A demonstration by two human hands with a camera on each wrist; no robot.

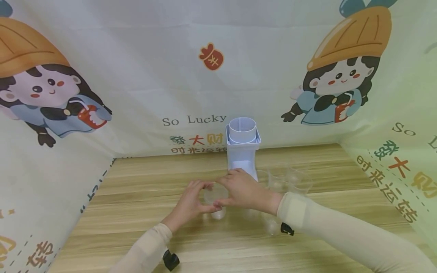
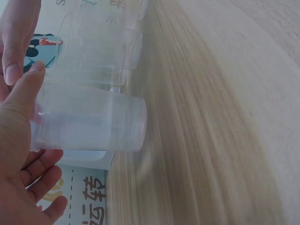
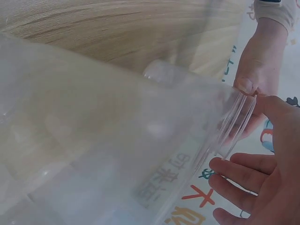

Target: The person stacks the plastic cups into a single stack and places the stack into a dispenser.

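Observation:
Both hands hold a clear plastic cup [image 1: 216, 194] near its rim, over the middle of the table. My left hand [image 1: 189, 204] is on its left side, with the thumb in front and the fingers behind. From the right, my right hand [image 1: 244, 191] reaches round the rim, its thumb close to the left thumb. In the left wrist view the cup [image 2: 93, 119] stands upright, its base at the tabletop. More than one rim line shows on the held cup [image 3: 229, 126] in the right wrist view; I cannot tell whether another cup is nested inside.
Several more clear cups [image 1: 296, 181] stand to the right, partly behind the right wrist. A pale lavender plastic fixture [image 1: 243, 142] with a round collar stands at the back of the wooden table [image 1: 143, 178]. Printed cloth [image 1: 153, 68] hangs behind and at both sides.

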